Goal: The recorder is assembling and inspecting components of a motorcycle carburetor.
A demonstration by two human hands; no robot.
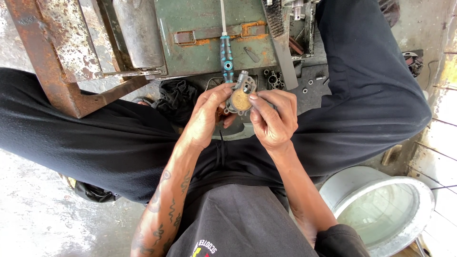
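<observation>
The widest surface in view is a concrete floor (43, 219), pale and stained, on which the person is seated with legs spread in black trousers (95, 138). A rusted steel frame (57, 57) is seen at upper left, with a grey cylinder (138, 31) lying against it. A green metal toolbox (204, 19) with rusted hinge straps is placed directly ahead, between the knees. A round galvanised metal basin (381, 209) is positioned at lower right, beside the right thigh. A black rag (177, 97) is bunched on the floor below the toolbox, and a wire brush (280, 33) lies at the toolbox's right edge. A screwdriver (226, 57) with a blue-and-black handle rests across the toolbox lid, its handle end pointing toward the hands. Small loose nuts and washers (312, 83) are scattered on a dark mat to the right.

A small grey cast-metal part (240, 95) — probably a carburettor body, with a round brass-coloured face turned toward the camera — is held in mid-air between both hands, just below the screwdriver handle. It is gripped by the left hand (207, 116) from the left side, fingers curled closed around its edge. It is pinched by the right hand (273, 119) from the right — thumb laid on the front rim, remaining fingers folded behind the part.
</observation>
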